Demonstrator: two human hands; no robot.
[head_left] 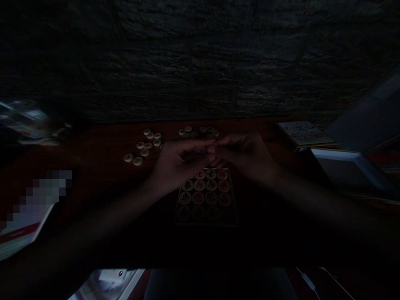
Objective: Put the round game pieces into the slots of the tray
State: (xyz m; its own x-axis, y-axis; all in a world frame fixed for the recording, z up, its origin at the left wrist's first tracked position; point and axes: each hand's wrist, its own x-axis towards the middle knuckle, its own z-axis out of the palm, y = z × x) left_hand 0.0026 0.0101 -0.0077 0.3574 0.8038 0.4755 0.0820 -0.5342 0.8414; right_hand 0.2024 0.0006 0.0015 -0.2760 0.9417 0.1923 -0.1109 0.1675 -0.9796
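The scene is very dark. My left hand [178, 160] and my right hand [245, 154] meet fingertip to fingertip just above a small dark tray [233, 208] filled with round chess pieces [204, 191] marked in red and black. Both hands have their fingers pinched together; whatever sits between the fingertips is too dim to name. Loose pale round pieces [144, 146] lie on the dark red table [103, 166] to the left of my left hand, and another cluster of pieces [198, 132] lies just behind the hands.
A brick-like wall rises behind the table. A flat printed box [304, 134] and a white-edged box [346, 166] lie at the right. A white and red booklet [25, 227] lies at the left, crumpled plastic [28, 121] at the far left.
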